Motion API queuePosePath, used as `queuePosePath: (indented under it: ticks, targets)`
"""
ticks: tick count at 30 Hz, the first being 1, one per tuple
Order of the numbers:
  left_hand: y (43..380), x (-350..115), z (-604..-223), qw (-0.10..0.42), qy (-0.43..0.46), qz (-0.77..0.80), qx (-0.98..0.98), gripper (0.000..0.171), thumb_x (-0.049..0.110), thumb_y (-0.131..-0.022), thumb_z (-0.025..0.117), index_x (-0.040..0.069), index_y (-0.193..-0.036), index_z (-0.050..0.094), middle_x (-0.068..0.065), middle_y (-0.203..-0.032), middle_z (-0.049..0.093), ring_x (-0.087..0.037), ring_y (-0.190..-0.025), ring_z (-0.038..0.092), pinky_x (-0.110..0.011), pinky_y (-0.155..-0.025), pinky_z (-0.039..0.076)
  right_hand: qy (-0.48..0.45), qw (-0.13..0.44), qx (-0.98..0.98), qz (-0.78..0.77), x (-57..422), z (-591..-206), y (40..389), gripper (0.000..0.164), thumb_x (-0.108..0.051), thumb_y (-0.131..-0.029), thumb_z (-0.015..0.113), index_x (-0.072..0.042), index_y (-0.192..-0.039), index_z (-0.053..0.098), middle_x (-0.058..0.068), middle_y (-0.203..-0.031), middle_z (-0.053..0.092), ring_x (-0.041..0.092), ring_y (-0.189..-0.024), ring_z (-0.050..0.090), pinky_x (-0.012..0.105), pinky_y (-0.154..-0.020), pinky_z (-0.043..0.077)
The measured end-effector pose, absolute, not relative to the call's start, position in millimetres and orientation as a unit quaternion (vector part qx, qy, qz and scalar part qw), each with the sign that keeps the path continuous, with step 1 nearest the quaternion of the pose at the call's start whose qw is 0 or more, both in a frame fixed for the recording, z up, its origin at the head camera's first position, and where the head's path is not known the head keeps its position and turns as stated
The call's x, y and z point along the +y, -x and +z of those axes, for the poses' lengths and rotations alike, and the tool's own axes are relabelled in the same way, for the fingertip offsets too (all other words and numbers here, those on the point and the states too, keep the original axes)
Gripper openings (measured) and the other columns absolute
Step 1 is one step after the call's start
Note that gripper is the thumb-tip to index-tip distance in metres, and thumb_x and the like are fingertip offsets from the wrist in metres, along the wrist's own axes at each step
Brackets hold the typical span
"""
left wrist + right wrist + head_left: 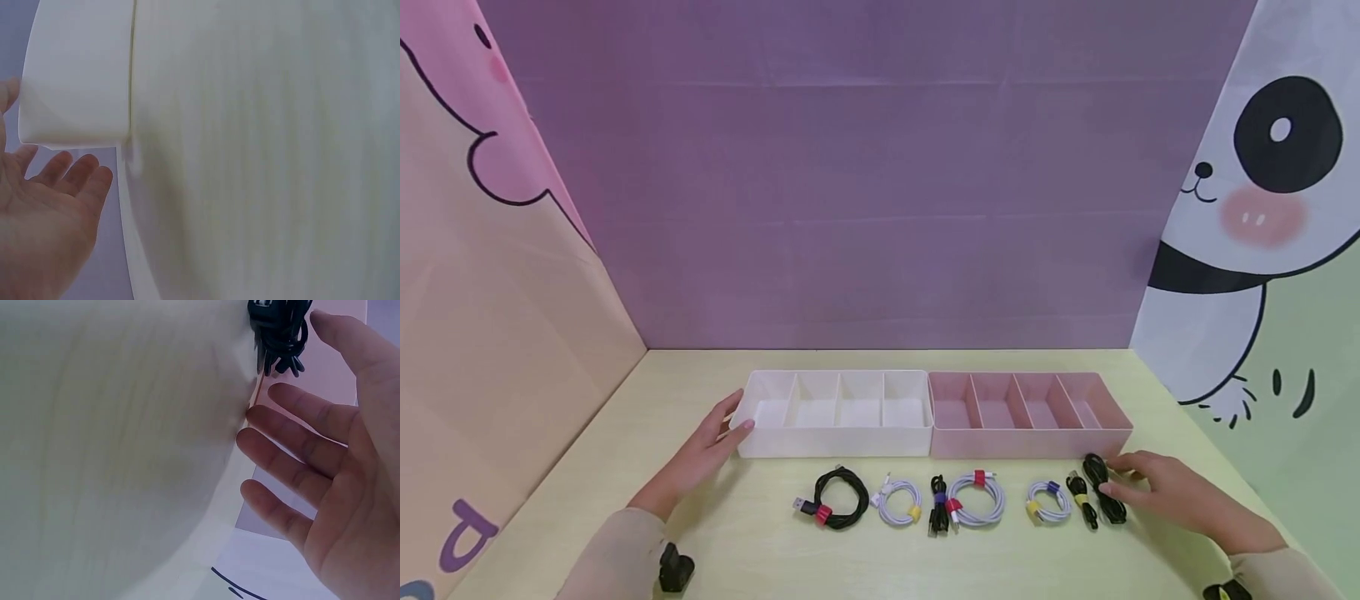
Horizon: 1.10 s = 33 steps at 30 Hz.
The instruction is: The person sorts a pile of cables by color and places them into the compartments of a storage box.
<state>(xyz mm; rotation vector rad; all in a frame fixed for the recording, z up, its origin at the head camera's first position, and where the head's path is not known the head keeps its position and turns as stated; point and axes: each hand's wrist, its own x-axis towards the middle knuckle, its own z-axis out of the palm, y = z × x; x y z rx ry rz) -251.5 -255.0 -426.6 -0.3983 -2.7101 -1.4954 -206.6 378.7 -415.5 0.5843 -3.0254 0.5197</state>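
At the left end of a white divided box point(835, 443), my left hand point(703, 446) has its thumb by the front corner and its fingers along the side. The fingers look relaxed in the left wrist view, around the end of the box. Against the white box stands a pink divided box point(1030, 445). My right hand point(1172, 492) is beside a bundled black cable point(1101, 485) at the right end of the row, thumb close to it. Its fingers are spread and loosely bent in the right wrist view; whether the thumb touches the cable I cannot tell.
Left of that bundle lie a black cable with a yellow tie point(1081, 500), a small white coil point(1064, 512), a larger white coil point(999, 503), a black cable with a blue tie point(938, 518), another white coil point(888, 515) and a black coil point(862, 502). Printed panels surround the table.
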Motion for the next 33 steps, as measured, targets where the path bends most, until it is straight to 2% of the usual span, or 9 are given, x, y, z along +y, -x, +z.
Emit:
queuePosePath:
  ticks: [5,14,19,24,28,33]
  targets:
    - [251,-253,-427,0.007,0.121,-0.484,-0.867,0.076,0.031,-0.106,0.051,0.0,-0.159,0.006,-0.033,-0.159,0.013,-0.058,-0.137,0.026,-0.069,-0.108,0.028,-0.187,0.012,-0.968,0.17,375,-414,207,0.044,-0.037,-0.091,0.074,0.0,-0.115,0.071,0.003,-0.104,0.071,0.015,-0.087,0.064,0.034,-0.072,0.055]
    - [253,-252,-424,-0.01,0.113,-0.481,-0.87,0.082,0.038,-0.105,0.052,0.002,-0.16,0.003,-0.032,-0.161,0.007,-0.058,-0.139,0.021,-0.069,-0.11,0.023,-0.188,0.013,-0.966,0.177,370,-415,209,0.037,-0.036,-0.09,0.076,-0.002,-0.104,0.074,-0.013,-0.081,0.064,0.0,-0.072,0.055,0.028,-0.065,0.052]
    - [252,-251,-424,-0.019,0.112,-0.477,-0.872,0.084,0.04,-0.105,0.052,0.004,-0.16,0.002,-0.031,-0.161,0.006,-0.059,-0.14,0.019,-0.07,-0.109,0.024,-0.186,0.016,-0.966,0.177,369,-416,209,0.036,-0.034,-0.088,0.077,-0.001,-0.102,0.075,-0.013,-0.077,0.065,-0.001,-0.069,0.055,0.028,-0.062,0.051]
    - [252,-252,-425,-0.018,0.111,-0.471,-0.875,0.083,0.041,-0.105,0.052,0.004,-0.16,0.003,-0.031,-0.161,0.006,-0.055,-0.139,0.024,-0.069,-0.109,0.025,-0.16,0.002,-0.97,0.182,365,-414,209,0.037,-0.035,-0.088,0.077,-0.002,-0.103,0.075,-0.011,-0.077,0.065,0.002,-0.068,0.055,0.028,-0.06,0.049]
    - [252,-252,-426,-0.018,0.113,-0.468,-0.876,0.081,0.041,-0.106,0.05,0.003,-0.16,0.003,-0.03,-0.162,0.005,-0.053,-0.14,0.022,-0.07,-0.11,0.02,-0.13,-0.022,-0.975,0.182,361,-410,209,0.032,-0.036,-0.088,0.076,-0.005,-0.096,0.076,-0.006,-0.078,0.066,0.009,-0.068,0.054,0.029,-0.059,0.047]
    - [251,-252,-425,-0.024,0.113,-0.465,-0.878,0.081,0.041,-0.106,0.05,0.004,-0.161,0.003,-0.03,-0.162,0.004,-0.052,-0.141,0.02,-0.071,-0.111,0.017,-0.104,-0.047,-0.973,0.202,358,-407,209,0.025,-0.035,-0.09,0.075,-0.01,-0.086,0.075,-0.006,-0.07,0.061,0.012,-0.06,0.052,0.029,-0.055,0.043]
